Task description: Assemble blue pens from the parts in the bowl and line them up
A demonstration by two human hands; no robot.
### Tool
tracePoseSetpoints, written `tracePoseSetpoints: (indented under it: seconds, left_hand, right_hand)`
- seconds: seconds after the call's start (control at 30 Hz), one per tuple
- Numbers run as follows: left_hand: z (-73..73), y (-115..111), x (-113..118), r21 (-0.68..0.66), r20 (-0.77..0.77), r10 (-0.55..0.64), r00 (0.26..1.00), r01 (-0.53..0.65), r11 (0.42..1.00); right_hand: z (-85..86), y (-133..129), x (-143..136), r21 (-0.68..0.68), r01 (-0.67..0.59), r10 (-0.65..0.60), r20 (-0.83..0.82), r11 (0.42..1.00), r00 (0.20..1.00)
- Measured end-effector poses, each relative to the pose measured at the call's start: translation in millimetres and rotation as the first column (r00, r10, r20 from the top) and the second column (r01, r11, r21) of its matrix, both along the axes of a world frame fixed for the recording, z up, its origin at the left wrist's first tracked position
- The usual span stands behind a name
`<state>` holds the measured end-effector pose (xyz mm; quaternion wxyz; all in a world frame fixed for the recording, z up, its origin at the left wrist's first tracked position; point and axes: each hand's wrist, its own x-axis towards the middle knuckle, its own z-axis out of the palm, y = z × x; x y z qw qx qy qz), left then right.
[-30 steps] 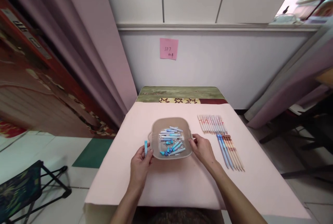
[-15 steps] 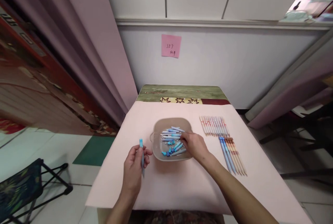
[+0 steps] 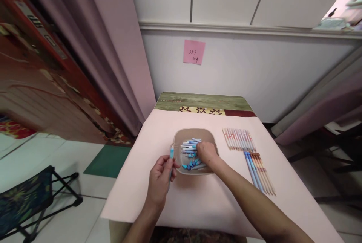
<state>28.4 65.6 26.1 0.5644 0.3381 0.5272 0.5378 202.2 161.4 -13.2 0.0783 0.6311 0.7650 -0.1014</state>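
Note:
My left hand (image 3: pixel 161 175) is closed around a blue pen (image 3: pixel 171 153), held upright at the left edge of the grey-beige bin (image 3: pixel 181 134). Inside the bin lie several blue and white pen parts (image 3: pixel 190 147) and small blue pieces (image 3: pixel 192 164). My right hand (image 3: pixel 207 152) reaches into the bin's right side with its fingers closed; what they hold is hidden. On the right of the table are a row of clear patterned pens (image 3: pixel 239 139), two blue pens (image 3: pixel 255 171) and several brown-topped pens (image 3: pixel 263 175).
The pink-white cloth (image 3: pixel 135 182) covers most of the table. A pink note (image 3: pixel 194 52) is on the wall behind. A folding stool (image 3: pixel 28 197) stands on the floor at the left, near a green mat (image 3: pixel 106 161).
The whole view has shifted, with the table now further right. My left hand with the blue pen has come nearer the bin. My right hand's fingers have curled further in over the bin.

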Motion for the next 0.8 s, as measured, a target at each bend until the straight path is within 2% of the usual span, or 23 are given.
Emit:
tracePoseSetpoints:
  seconds: [0.1,0.2,0.3,0.43,0.57,0.63,0.7,0.73,0.8]
  left_hand:
    - [2.6,-2,6,-0.043,0.139,-0.035,0.99,0.041,0.998]
    - [6.4,-5,10,-0.074,0.313,-0.055,0.948,0.082,0.994]
    - [9.2,-8,13,-0.065,0.378,-0.069,0.923,0.101,0.993]
    - [9.2,-11,15,-0.06,0.345,-0.09,0.934,0.117,0.991]
    - [7.3,-12,11,-0.052,0.244,-0.091,0.966,0.107,0.993]
    - [7.0,-10,6,-0.055,0.195,-0.044,0.98,0.056,0.997]
    - [7.4,-8,1,-0.045,0.161,0.012,0.987,-0.004,0.999]
    - [7.7,-7,0,-0.037,0.149,0.029,0.988,-0.023,0.999]
    - [8.4,-6,-2,-0.024,0.137,0.041,0.99,-0.038,0.999]
  right_hand:
    - [-1.4,-1,-3,0.011,-0.007,0.007,-0.001,1.0,1.0]
    - [-5.4,0,-4,0.016,-0.013,0.013,-0.018,1.0,1.0]
    - [-6.6,-1,-4,0.026,-0.005,0.006,-0.05,1.0,0.999]
    - [4.2,-8,3,0.076,0.039,-0.029,-0.136,0.996,0.99]
    - [19.1,-18,27,0.116,0.088,-0.05,-0.299,0.989,0.953]
    - [23.1,-22,43,0.121,0.169,-0.096,-0.46,0.978,0.883]
    - [24.6,-23,57,0.124,0.274,-0.143,-0.614,0.954,0.776]
    - [24.8,-23,63,0.125,0.314,-0.156,-0.663,0.941,0.732]
    - [24.9,-23,72,0.137,0.35,-0.162,-0.694,0.927,0.701]
